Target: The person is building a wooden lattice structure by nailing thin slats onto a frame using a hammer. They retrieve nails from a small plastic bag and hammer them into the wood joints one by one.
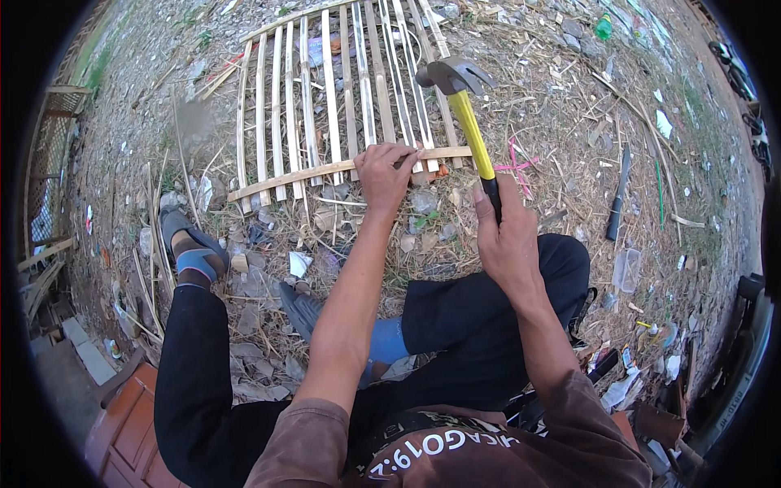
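Observation:
My right hand (506,232) grips a claw hammer (472,122) by the black lower end of its yellow handle. Its grey head is raised over the right part of a slatted wooden frame (333,89). The frame lies on the ground, with several thin pale strips crossed by a bent strip (301,175) along its near edge. My left hand (382,175) rests on that near strip, thumb and forefinger pinched together beside a slat's end. Whatever is between those fingertips is too small or hidden to make out.
A long dark-handled knife (620,195) lies on the ground to the right, near a clear plastic tub (626,270). Pink ribbon (515,167) lies beyond my right hand. A reddish-brown plastic seat (130,431) is at lower left. Dry straw and litter cover the ground.

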The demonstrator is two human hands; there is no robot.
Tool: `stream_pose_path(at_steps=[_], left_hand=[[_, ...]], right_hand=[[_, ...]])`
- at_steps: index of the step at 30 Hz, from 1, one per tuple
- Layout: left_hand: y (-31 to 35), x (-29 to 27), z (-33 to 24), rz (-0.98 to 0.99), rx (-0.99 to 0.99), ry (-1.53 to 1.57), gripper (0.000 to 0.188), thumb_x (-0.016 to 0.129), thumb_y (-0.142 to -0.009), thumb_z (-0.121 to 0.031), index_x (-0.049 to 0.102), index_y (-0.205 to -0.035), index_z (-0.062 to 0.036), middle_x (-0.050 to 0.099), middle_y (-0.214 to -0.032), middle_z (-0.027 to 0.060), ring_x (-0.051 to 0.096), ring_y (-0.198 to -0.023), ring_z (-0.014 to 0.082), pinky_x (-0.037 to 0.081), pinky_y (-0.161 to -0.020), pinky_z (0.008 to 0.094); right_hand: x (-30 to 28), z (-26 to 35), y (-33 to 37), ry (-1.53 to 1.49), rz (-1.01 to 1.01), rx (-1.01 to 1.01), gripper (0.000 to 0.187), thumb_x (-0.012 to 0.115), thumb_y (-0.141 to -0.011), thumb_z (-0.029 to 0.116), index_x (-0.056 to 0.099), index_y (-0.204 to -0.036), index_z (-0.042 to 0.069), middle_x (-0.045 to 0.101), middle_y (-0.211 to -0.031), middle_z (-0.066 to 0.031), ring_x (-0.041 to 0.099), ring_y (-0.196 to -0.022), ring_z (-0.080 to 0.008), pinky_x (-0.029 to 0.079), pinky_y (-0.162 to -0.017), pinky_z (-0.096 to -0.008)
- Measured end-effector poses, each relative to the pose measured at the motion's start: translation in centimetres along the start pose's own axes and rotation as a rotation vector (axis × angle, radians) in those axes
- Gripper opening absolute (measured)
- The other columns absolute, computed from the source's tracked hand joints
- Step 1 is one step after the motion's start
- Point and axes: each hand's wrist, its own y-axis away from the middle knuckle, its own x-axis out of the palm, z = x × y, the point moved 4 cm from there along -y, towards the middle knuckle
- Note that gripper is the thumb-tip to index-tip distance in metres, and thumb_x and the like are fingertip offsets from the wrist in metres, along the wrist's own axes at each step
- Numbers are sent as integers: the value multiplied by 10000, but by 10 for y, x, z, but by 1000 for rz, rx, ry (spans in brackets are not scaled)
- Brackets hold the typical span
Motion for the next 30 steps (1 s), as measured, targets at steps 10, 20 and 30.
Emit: stream_pose_path(at_steps=[10, 20, 30], left_hand=[[-1, 5, -3, 19, 3, -2, 174, 821, -792, -302, 777, -856, -147, 710, -868, -32, 604, -903, 162, 353, -903, 357], [-3, -14, -6, 144, 2, -16, 562, 872, -700, -390, 690, -1148, -105, 653, -1182, 53, 560, -1186, 249, 337, -1054, 425], [11, -56, 28, 241, 243, -342, 364, 659, -948, -347, 681, -1265, -169, 630, -1345, -21, 545, -1241, 222, 309, -1079, 468]], right_hand=[[38, -59, 17, 67, 81, 88, 168, 582, -969, 80, 478, -1087, 22, 568, -605, -267, 614, -614, -495, 414, -534, -569], [24, -44, 16, -27, -49, -8, 136, 578, -993, 99, 492, -1065, 22, 575, -623, -237, 621, -589, -466, 419, -489, -488], [-20, 25, -9, -8, -102, -138, 150, 570, -1016, 143, 504, -1068, 19, 558, -617, -193, 602, -517, -369, 412, -476, -439]])
